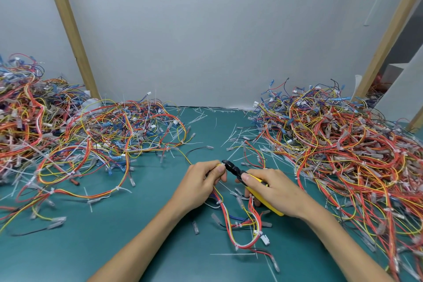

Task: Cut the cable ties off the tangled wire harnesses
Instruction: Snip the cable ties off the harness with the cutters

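Left hand (201, 181) pinches a wire harness (233, 217); right hand (272, 188) grips yellow-handled cutters (247, 178), jaws pointing to ten o'clock at the pinched wires, above the green counter (128, 224).

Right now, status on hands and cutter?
Left hand pinching harness. Right hand gripping yellow cutters, jaws at the pinch. Wire piles both sides, centre mat workable.

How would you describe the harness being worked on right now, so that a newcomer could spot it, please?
On the green mat, look between the two big wire piles to the clear middle strip. The harness loops there below the left hand, which pinches its upper end against the yellow-handled cutters; unlike the piles, it lies alone.
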### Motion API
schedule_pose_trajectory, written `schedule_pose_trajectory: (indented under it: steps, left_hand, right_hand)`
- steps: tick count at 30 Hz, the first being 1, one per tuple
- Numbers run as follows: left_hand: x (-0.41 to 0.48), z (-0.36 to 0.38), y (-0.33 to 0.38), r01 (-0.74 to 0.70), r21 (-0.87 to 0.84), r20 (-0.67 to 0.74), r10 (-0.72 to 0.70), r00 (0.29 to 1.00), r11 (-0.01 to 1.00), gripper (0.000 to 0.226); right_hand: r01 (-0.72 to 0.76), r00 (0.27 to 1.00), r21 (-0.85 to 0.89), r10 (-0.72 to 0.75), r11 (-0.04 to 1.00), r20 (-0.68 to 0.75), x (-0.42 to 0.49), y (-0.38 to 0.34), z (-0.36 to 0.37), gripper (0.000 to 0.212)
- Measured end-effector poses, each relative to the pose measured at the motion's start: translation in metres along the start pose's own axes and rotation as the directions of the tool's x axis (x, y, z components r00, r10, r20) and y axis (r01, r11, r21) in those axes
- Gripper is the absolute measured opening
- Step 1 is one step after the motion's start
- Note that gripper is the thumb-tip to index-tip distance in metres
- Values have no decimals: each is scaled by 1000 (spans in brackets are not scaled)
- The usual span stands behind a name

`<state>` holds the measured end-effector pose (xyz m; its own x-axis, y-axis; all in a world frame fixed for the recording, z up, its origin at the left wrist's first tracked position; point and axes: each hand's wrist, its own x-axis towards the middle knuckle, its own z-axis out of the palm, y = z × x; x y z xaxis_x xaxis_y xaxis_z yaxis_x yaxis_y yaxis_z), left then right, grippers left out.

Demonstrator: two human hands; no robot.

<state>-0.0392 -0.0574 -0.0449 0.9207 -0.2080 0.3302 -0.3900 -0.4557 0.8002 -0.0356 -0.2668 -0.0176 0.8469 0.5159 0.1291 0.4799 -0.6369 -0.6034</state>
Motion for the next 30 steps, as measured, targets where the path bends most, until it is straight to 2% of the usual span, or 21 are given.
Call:
schedule_pose_trajectory:
  steps: [20, 30]
  left_hand:
    - [0, 2, -3, -37, 42, -12, 37, 999, 998, 33]
    - [-2, 4, -1, -47, 47, -47, 49, 998, 998, 34]
  right_hand:
    - [-24, 999, -23, 23, 999, -29, 2, 6, 3, 35]
    - [-17, 999, -129, 11, 991, -46, 1, 4, 5, 48]
